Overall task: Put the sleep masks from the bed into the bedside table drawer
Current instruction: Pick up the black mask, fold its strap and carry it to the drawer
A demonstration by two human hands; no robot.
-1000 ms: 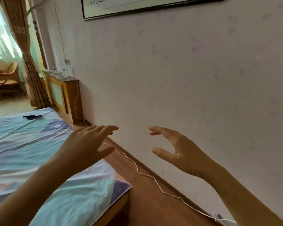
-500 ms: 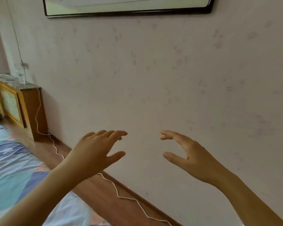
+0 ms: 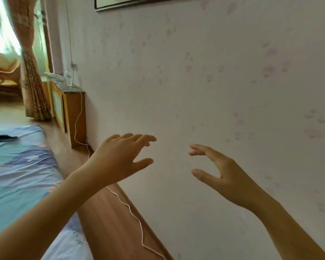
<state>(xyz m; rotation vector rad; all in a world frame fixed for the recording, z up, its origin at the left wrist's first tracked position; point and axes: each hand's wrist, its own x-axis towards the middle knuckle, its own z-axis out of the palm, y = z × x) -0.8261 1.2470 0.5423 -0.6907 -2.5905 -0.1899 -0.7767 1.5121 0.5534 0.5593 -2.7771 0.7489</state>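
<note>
A dark sleep mask (image 3: pixel 3 137) lies on the blue sheet of the bed (image 3: pixel 21 177) at the far left. A wooden cabinet (image 3: pixel 71 111) stands against the wall beyond the bed; no drawer shows on it. My left hand (image 3: pixel 120 158) is raised in front of the wall, fingers spread, holding nothing. My right hand (image 3: pixel 219 171) floats beside it with fingers curved and apart, also empty. Both hands are well to the right of the mask and far from it.
A white cable (image 3: pixel 137 222) runs along the wooden strip (image 3: pixel 109 222) between bed and wall and up to the cabinet top, where a clear bottle (image 3: pixel 68 77) stands. A curtain (image 3: pixel 32 72) and a wooden chair (image 3: pixel 2 79) are at the left. A framed picture (image 3: pixel 131 2) hangs above.
The view has swung back to the left, bringing the bed, the mask and the curtain into sight again. Both hands keep the same open pose in front of me.
</note>
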